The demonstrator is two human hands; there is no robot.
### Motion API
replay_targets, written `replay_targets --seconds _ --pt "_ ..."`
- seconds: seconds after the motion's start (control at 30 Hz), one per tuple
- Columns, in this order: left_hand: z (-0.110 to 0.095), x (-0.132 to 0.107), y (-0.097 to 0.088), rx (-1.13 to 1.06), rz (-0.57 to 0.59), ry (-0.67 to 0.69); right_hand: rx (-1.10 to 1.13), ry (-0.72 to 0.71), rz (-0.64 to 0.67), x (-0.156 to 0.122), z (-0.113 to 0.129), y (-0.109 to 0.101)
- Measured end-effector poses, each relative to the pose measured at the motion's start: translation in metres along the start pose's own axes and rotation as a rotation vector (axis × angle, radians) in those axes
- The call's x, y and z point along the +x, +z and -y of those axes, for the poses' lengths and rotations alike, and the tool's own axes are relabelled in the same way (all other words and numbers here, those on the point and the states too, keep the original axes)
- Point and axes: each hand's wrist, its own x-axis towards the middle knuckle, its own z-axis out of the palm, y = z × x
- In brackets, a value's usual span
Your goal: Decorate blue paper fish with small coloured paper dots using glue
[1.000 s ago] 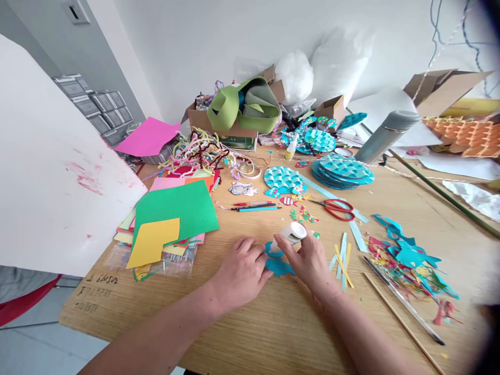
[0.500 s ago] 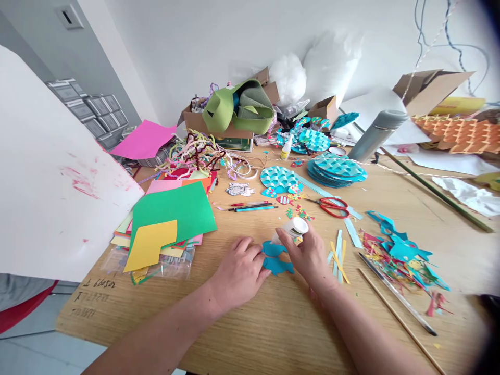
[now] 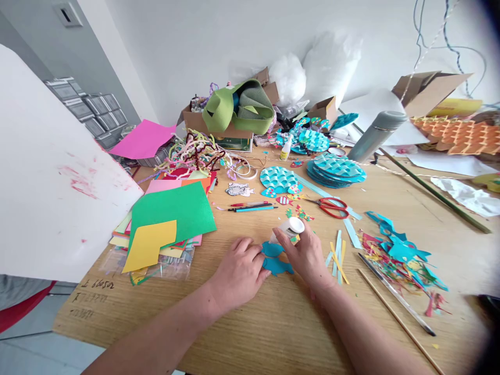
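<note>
Head view: the right hand (image 3: 307, 254) wraps a tilted bottle (image 3: 292, 227) above blue paper (image 3: 278, 265) on the surface (image 3: 289, 328); the half-curled left hand (image 3: 240, 271) touches the paper, grip unclear. Probably gluing; next calls for steady pressure.

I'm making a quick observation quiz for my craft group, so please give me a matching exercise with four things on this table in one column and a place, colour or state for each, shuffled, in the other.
Things:
1. White bottle
2. Blue paper
3. Scissors
4. Green sheet

Places, colours, states:
A. Partly covered by a yellow piece
B. At the fingertips of the left hand
C. Red-handled
D. Gripped and tilted in the right hand

Pairs: 1-D, 2-B, 3-C, 4-A
</note>
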Motion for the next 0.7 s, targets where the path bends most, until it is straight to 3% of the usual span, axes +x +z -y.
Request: replay_targets --seconds 0.7 --pt "-0.0013 0.0004 -0.0008 -0.015 0.027 -0.016 -0.006 -0.031 0.005 -0.0002 0.0060 -0.0017"
